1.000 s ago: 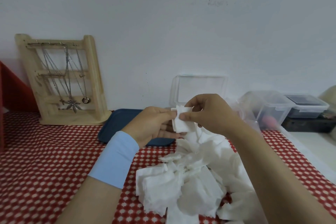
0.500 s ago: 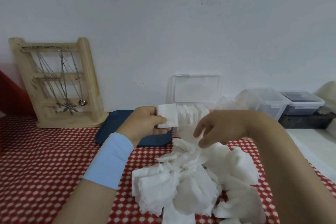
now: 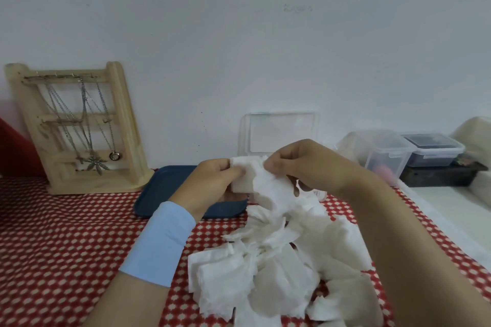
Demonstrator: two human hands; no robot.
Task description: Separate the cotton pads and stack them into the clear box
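A loose heap of white cotton pads lies on the red patterned tablecloth in front of me. My left hand pinches a small flat stack of pads at chest height. My right hand grips the top of a hanging strip of joined pads right beside that stack; the strip trails down into the heap. The clear box stands behind my hands against the wall with its lid upright; its body is mostly hidden by my hands.
A dark blue tray lies under my left hand. A wooden jewellery stand with necklaces stands at the back left. Two lidded clear containers and a dark tray sit at the back right.
My right hand dropped to the heap, then rose holding a strip of joined pads up to the stack in my left hand. My left hand stayed in place with its stack.
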